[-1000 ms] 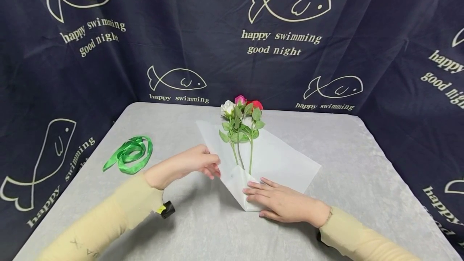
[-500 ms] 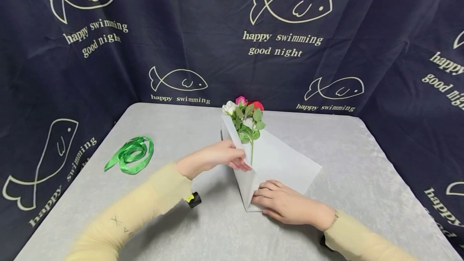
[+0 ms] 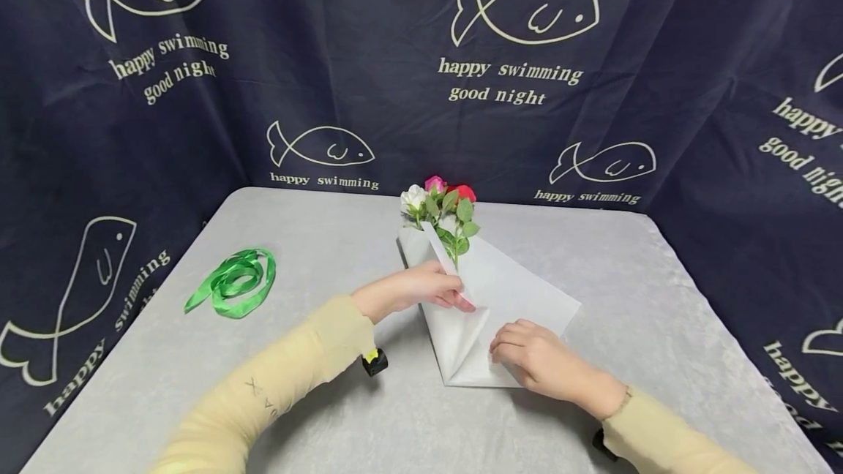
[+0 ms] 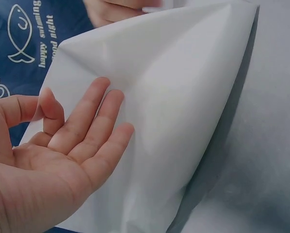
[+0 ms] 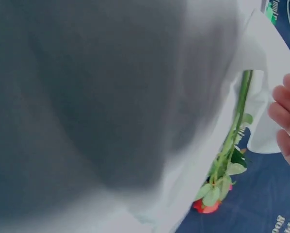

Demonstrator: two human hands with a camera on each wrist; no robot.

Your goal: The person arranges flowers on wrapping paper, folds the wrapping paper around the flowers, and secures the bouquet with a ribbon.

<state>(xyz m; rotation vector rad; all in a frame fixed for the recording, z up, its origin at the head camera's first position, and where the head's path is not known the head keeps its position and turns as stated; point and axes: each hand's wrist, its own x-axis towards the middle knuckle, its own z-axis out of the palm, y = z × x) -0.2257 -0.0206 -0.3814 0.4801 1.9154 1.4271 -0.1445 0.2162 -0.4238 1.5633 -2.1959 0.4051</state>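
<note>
A sheet of white wrapping paper (image 3: 520,291) lies partly folded on the table, its left side raised over the flower stems. My left hand (image 3: 431,287) pinches that flap's edge between thumb and index finger. In the left wrist view its other fingers (image 4: 96,116) lie extended along the paper. My right hand (image 3: 536,360) holds the paper near its lower end with bent fingers; its thumb is hidden. White (image 3: 413,198), pink (image 3: 435,183) and red (image 3: 463,194) roses poke out at the far end. Blurred paper fills much of the right wrist view, beside green stems (image 5: 242,97).
A loosely coiled green ribbon (image 3: 240,284) lies to the left on the grey table (image 3: 316,232). Behind it hangs a dark blue curtain (image 3: 408,42) with fish drawings, close to the rose heads.
My left hand has moved right, folding the paper's left side over the stems. My right hand, flat on the paper before, has shifted slightly right and bent its fingers.
</note>
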